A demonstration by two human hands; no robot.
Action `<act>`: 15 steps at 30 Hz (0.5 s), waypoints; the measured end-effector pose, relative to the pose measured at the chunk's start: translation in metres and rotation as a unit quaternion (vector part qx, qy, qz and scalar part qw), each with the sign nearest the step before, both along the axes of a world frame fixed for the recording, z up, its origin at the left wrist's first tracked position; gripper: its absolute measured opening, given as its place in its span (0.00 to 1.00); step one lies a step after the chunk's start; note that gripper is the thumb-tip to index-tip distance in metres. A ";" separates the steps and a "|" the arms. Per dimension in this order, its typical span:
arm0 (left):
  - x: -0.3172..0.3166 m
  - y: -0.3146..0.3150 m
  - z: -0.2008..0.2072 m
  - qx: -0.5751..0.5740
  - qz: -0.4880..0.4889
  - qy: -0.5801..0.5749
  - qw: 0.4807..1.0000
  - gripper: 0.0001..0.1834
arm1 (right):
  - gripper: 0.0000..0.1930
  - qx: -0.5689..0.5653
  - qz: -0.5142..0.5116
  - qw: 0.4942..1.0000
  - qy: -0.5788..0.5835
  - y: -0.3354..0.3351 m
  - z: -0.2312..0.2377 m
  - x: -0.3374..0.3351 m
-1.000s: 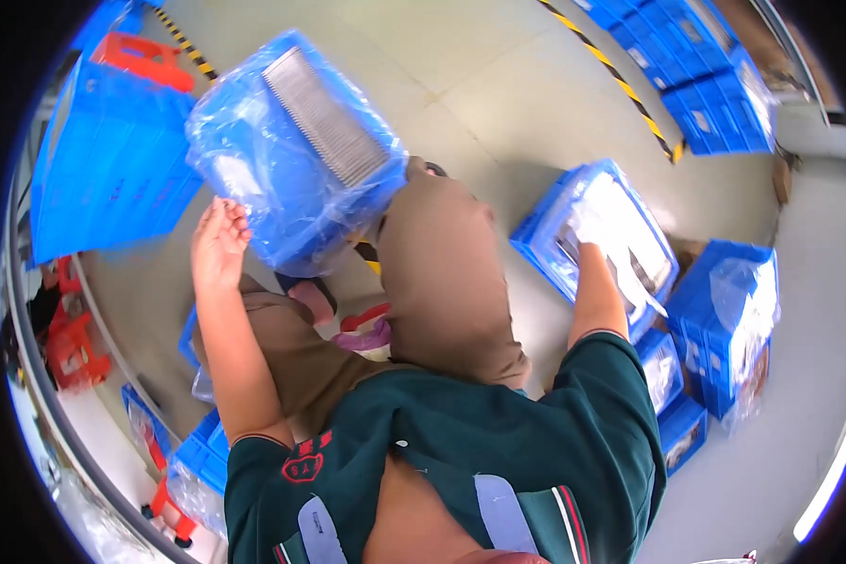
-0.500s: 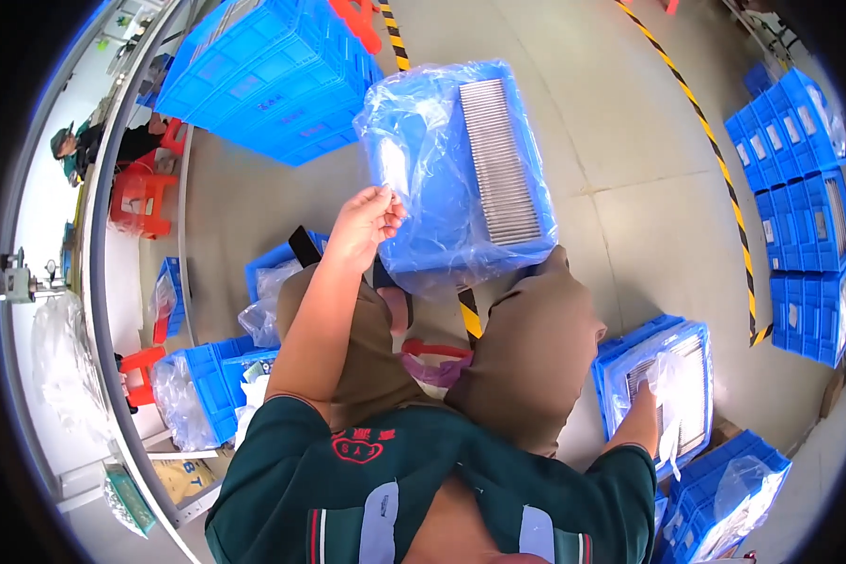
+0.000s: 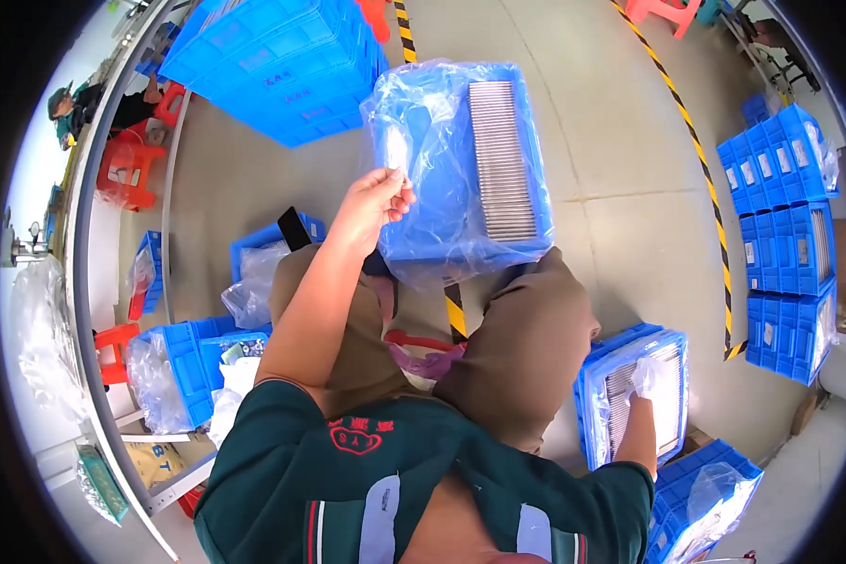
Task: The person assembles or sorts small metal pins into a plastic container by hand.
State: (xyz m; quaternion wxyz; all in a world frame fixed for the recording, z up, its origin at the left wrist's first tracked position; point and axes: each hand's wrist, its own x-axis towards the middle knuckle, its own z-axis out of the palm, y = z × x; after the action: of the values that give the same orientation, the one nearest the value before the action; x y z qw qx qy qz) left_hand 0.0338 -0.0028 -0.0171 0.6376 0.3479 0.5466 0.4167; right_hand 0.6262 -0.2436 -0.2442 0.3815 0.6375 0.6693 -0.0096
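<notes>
Gry flr (image 3: 630, 254), blk/ylw tape (image 3: 455, 312), red stool (image 3: 132, 160) L

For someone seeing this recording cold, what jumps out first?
Probably the blue bin at upper centre, with clear plastic in it, a row of slim metallic pieces along its right side and the left hand at its left. Next, the blue crate at lower right, where the right hand, partly hidden by whitish film, reaches over similar pieces. Stacked blue crates also stand out at upper left.

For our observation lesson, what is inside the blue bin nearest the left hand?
A row of slim metallic-looking pieces, with clear film draped alongside; anything beneath the row is covered.
</notes>
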 end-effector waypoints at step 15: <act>-0.004 -0.006 0.010 0.025 0.005 -0.032 0.999 0.13 | 0.12 0.118 -0.314 0.931 0.145 -0.084 -0.062 -0.030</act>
State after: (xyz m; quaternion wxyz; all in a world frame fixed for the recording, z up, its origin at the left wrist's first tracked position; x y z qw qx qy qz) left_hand 0.0301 -0.0086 -0.0072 0.6437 0.3474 0.5173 0.4443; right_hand 0.5958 -0.3280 -0.3066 0.1798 0.8470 0.4796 -0.1424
